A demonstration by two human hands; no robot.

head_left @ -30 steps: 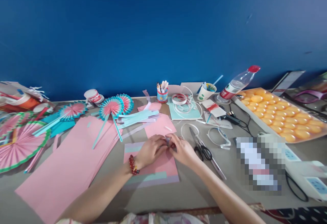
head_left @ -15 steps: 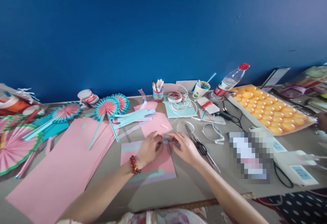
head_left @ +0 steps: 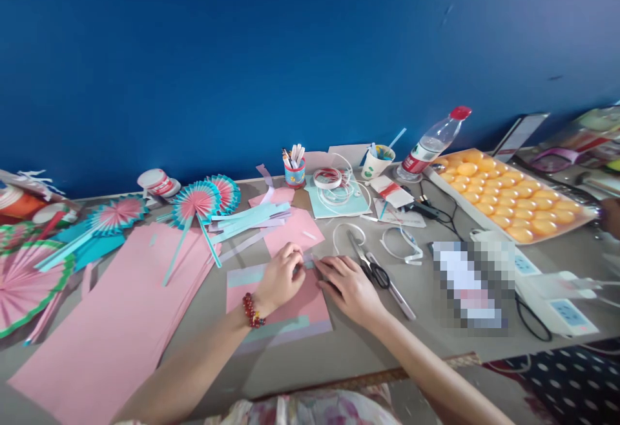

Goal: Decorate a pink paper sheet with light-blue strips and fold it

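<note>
Left hand [head_left: 281, 279]: curled; cannot tell grip
Right hand [head_left: 351, 287]: grip apart
Pink rectangular mint-banded paper sheet [head_left: 307, 304]: beneath both, right at far corner

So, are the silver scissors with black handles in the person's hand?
No, the silver scissors with black handles lie on the grey tabletop, just beside the person's right hand.
</note>
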